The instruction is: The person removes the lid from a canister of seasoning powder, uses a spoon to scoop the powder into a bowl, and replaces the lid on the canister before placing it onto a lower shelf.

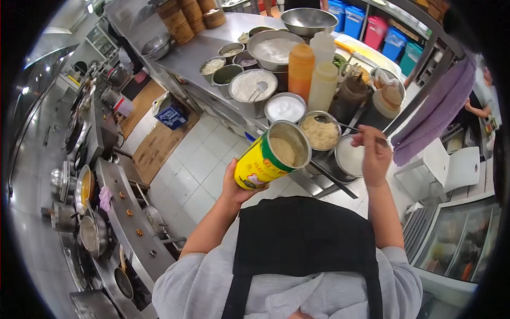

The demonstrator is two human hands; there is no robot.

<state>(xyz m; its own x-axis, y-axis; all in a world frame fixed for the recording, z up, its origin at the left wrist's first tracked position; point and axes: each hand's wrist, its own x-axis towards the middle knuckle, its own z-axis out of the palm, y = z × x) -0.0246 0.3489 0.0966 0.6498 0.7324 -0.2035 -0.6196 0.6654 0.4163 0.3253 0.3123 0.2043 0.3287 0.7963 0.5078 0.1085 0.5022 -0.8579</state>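
My left hand (232, 185) is wrapped round a yellow can (256, 166) with a green band, tilted so its open top shows pale powder inside. My right hand (374, 154) grips the handle of a spoon (348, 126). The spoon's other end reaches into a metal container (303, 123) of beige, crumbly powder (320, 134), just right of the can. Below my right hand stands a pot of white grains (350, 157). A tub of fine white powder (286, 108) sits behind the can.
Squeeze bottles, one orange (301, 68), crowd the counter beside bowls of white powder (253, 85). A purple towel (435, 109) hangs at right. Stove pans (93, 233) line the left. Bamboo steamers (175, 24) stand at the back, and a glass-topped cooler (451, 239) is at lower right.
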